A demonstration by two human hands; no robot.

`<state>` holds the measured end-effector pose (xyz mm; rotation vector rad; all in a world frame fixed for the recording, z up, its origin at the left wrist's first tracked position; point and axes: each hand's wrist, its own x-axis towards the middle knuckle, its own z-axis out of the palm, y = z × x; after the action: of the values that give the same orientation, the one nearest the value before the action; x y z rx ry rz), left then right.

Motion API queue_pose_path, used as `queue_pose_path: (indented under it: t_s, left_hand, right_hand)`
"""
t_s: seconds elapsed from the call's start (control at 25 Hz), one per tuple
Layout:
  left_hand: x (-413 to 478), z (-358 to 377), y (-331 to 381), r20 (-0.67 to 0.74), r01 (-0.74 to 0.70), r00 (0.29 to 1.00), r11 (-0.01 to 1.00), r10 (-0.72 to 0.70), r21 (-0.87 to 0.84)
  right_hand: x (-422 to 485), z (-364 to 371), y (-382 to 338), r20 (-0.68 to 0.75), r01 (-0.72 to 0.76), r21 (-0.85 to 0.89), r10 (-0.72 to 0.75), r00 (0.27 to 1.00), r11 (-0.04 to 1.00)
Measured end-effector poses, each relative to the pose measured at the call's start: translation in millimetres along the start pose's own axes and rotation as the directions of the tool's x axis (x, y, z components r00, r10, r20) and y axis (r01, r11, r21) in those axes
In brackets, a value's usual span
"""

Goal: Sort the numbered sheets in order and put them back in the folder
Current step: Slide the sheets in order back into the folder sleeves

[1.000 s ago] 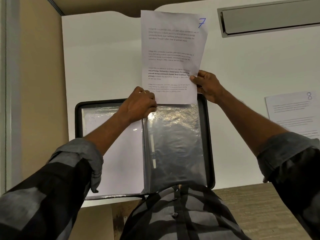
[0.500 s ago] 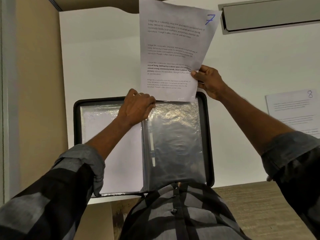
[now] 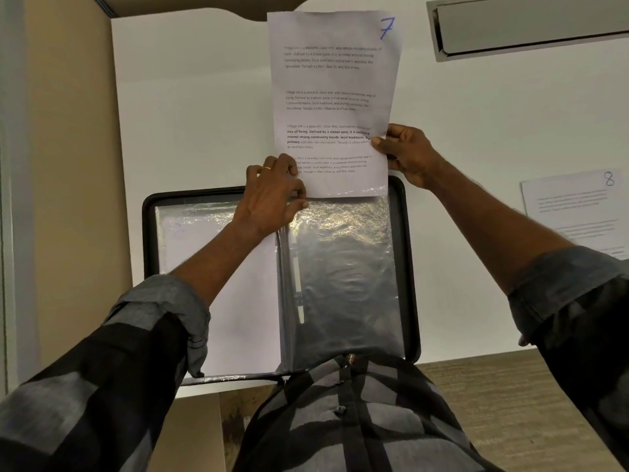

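Compared with half a second ago, the sheet (image 3: 333, 97) marked "7" in blue stands straighter, its lower edge now just inside the clear sleeve (image 3: 343, 267) of the open folder (image 3: 407, 267). The right hand (image 3: 408, 155) pinches its right edge; the left hand (image 3: 272, 195), at its lower left corner, pinches the sleeve's top. Well right of the right hand lies sheet "8" (image 3: 575, 206).

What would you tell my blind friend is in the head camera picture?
A person holds a printed sheet marked 7 at the mouth of a clear plastic sleeve in an open black folder on a white table. The right hand pinches the sheet's edge; the left hand pinches the sleeve's top. A sheet marked 8 lies to the right.
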<state>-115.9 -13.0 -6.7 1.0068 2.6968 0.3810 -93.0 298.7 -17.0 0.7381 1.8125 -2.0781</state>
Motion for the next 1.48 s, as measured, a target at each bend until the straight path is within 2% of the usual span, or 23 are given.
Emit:
queue_pose_path:
  t_s: [0.44,0.52,0.68,0.76,0.96,1.04,1.24,1.32,1.4,1.48]
  left_hand:
    - [16.7,-0.7,-2.0,0.165,-0.082,0.982,0.995,0.089,-0.049]
    - [20.9,-4.5,-2.4,0.199,-0.095,0.973,0.989,0.116,-0.114]
    - [25.4,-13.0,-6.7,0.274,-0.016,0.958,0.966,0.089,-0.26]
    - [25.3,-14.6,-11.5,0.272,-0.041,0.957,0.978,0.097,-0.203]
    - [24.9,-23.6,-17.6,0.283,-0.169,0.949,0.981,0.137,0.093]
    - [23.3,-23.9,-18.5,0.268,-0.16,0.954,0.984,0.133,0.08]
    - [14.3,-20.1,-30.9,0.234,-0.05,0.969,0.993,0.074,-0.107]
    - [8.4,-12.7,-35.9,0.16,0.109,0.985,0.932,-0.056,-0.346]
    - [8.9,-7.9,-35.4,0.084,0.283,0.954,0.769,-0.288,-0.573]
    - [15.6,-7.0,-31.5,0.123,0.394,0.882,0.57,-0.455,-0.721]
  right_hand:
    - [1.9,-6.1,10.8,-0.026,0.012,-0.05,-0.013,1.0,0.999]
    - [1.8,-6.6,12.6,-0.027,0.013,-0.035,-0.014,1.0,0.999]
    - [3.0,-6.7,11.6,-0.02,0.012,-0.022,-0.012,1.0,1.0]
    - [3.1,-5.5,10.4,-0.018,0.007,-0.004,-0.007,1.0,1.0]
    - [3.7,-2.8,9.9,0.003,-0.008,0.008,0.008,1.0,1.0]
    - [4.8,-5.0,8.0,0.008,-0.005,-0.005,0.005,1.0,1.0]
    - [2.1,-7.0,2.2,0.097,-0.03,-0.068,0.036,0.995,0.997]
    - [0.6,-6.3,4.4,0.109,-0.041,-0.074,0.048,0.993,0.996]
    - [-2.0,-6.3,6.8,0.104,-0.057,-0.07,0.064,0.993,0.996]
    - [-5.6,-5.3,9.1,0.111,-0.076,-0.051,0.082,0.99,0.996]
